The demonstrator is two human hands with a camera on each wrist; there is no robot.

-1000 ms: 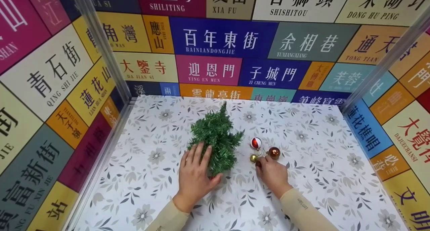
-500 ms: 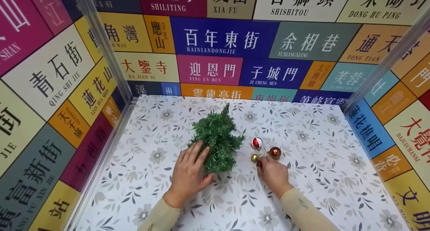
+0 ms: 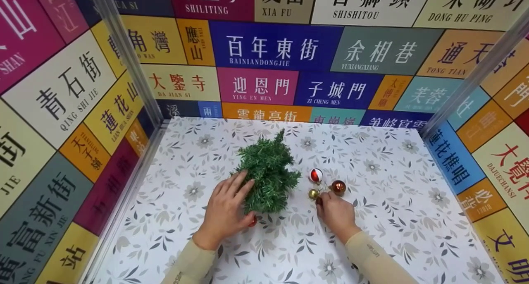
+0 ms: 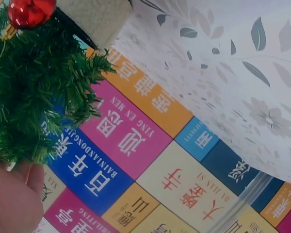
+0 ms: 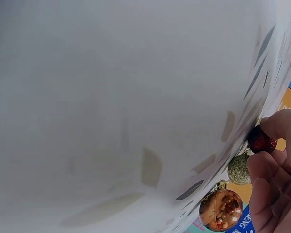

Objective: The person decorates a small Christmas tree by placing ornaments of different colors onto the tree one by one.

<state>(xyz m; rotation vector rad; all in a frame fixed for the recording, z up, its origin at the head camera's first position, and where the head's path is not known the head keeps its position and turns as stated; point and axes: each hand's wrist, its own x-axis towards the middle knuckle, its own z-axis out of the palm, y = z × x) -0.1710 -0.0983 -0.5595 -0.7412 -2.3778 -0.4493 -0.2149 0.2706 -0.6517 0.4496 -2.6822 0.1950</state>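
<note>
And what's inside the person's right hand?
A small, round, dark red glittery ball is pinched in the right hand, seen best in the right wrist view. The fingers cover part of its surface, and anything deeper in the palm cannot be seen.

Reads 百年東街 BAINIANDONGJIE on blue panel (image 3: 276,46), 迎恩門 YING EN MEN on pink panel (image 3: 257,86), SHISHITOU on white panel (image 3: 363,5), 青石街 QING SHI JIE on cream left-wall panel (image 3: 62,90), and shows illegible small print on right sleeve (image 3: 374,255).
</note>
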